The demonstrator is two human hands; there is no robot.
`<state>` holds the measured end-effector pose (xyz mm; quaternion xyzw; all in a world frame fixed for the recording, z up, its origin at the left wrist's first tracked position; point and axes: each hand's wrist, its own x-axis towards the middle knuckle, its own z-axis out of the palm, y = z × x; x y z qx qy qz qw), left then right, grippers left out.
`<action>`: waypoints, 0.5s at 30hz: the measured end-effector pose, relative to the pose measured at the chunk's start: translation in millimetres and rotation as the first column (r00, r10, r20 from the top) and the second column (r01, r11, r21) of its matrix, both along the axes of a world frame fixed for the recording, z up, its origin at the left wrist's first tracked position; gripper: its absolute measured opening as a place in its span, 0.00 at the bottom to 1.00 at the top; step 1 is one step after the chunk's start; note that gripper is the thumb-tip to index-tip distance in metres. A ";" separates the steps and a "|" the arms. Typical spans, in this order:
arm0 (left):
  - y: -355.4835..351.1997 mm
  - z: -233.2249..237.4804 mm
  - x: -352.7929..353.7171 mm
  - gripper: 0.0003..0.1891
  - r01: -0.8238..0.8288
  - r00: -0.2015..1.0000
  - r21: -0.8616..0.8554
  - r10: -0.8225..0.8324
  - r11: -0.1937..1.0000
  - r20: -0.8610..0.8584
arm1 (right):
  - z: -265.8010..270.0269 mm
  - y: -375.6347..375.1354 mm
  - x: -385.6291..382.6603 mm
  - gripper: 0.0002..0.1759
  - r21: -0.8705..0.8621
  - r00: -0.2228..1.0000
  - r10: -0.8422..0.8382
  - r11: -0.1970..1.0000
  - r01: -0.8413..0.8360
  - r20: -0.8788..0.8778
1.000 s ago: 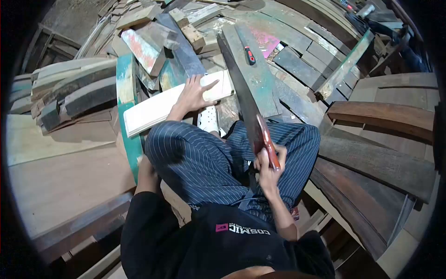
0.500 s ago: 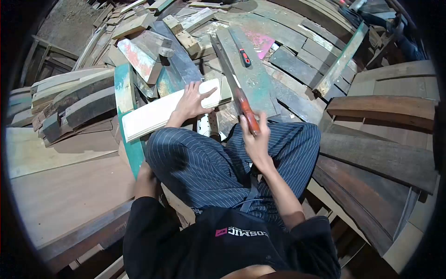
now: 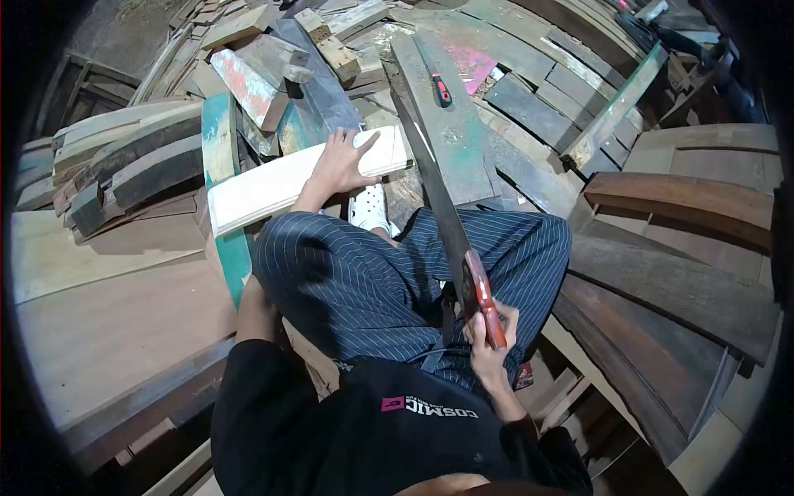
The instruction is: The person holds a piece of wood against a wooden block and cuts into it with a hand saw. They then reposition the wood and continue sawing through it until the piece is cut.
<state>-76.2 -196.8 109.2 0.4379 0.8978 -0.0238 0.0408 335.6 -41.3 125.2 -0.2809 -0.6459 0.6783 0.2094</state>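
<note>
1. Scrap timber heaped across the upper frame.
2. Board (image 3: 273, 186) at centre-left, pinned under flat, open left hand (image 3: 339, 165).
3. Right hand (image 3: 488, 347) at lower centre, clenched round saw (image 3: 438, 190) handle; blade crossing board's right end.
4. Best done with long, straight strokes and firm pressure on board.
5. Versus half a second ago: saw drawn back, handle lower in frame.

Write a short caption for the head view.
Left hand presses a white board while right hand grips a handsaw.
</note>
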 end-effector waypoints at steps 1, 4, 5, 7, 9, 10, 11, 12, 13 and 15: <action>-0.9 -0.2 -0.6 0.53 -0.001 1.000 0.010 0.001 1.000 -0.006 | -3.1 2.1 2.0 0.19 0.024 1.000 0.009 1.000 -0.009 0.002; -1.0 -6.2 1.1 0.52 -0.009 0.999 -0.029 0.008 1.000 -0.035 | -11.9 3.3 -1.1 0.19 -0.004 1.000 0.007 1.000 -0.007 0.026; -0.7 -8.9 0.2 0.52 -0.016 0.999 -0.049 0.013 0.999 -0.048 | -13.1 5.8 -9.4 0.19 0.055 0.999 0.014 0.998 -0.016 0.038; 5.7 -1.5 10.0 0.52 -0.076 0.996 -0.064 0.073 0.995 -0.048 | -12.9 12.6 -28.5 0.19 0.171 0.998 0.029 0.985 -0.040 0.064; 8.0 2.8 13.4 0.52 -0.113 0.992 -0.091 0.106 0.989 -0.075 | -6.5 24.1 -44.3 0.20 0.229 0.998 0.030 0.973 -0.040 0.048; 7.4 2.3 10.4 0.52 -0.139 0.990 -0.047 0.140 0.989 0.010 | 0.0 32.6 -48.1 0.19 0.263 0.997 0.052 0.963 -0.063 0.048; 4.4 1.5 9.5 0.51 -0.118 0.993 -0.027 0.118 0.993 0.019 | 3.2 40.8 -48.8 0.19 0.298 0.996 0.076 0.951 -0.087 0.051; 2.5 3.7 9.1 0.51 -0.097 0.995 -0.005 0.097 0.995 0.027 | 4.7 45.6 -47.2 0.19 0.269 0.996 0.074 0.959 -0.087 0.059; 1.3 5.4 8.4 0.50 -0.076 0.997 0.020 0.076 0.997 0.034 | 10.8 51.9 -42.8 0.19 0.283 0.993 0.101 0.953 -0.112 0.054; -4.7 6.6 7.3 0.49 -0.038 0.997 0.081 0.033 0.996 0.064 | 16.9 56.3 -29.3 0.20 0.326 0.993 0.115 0.938 -0.121 0.037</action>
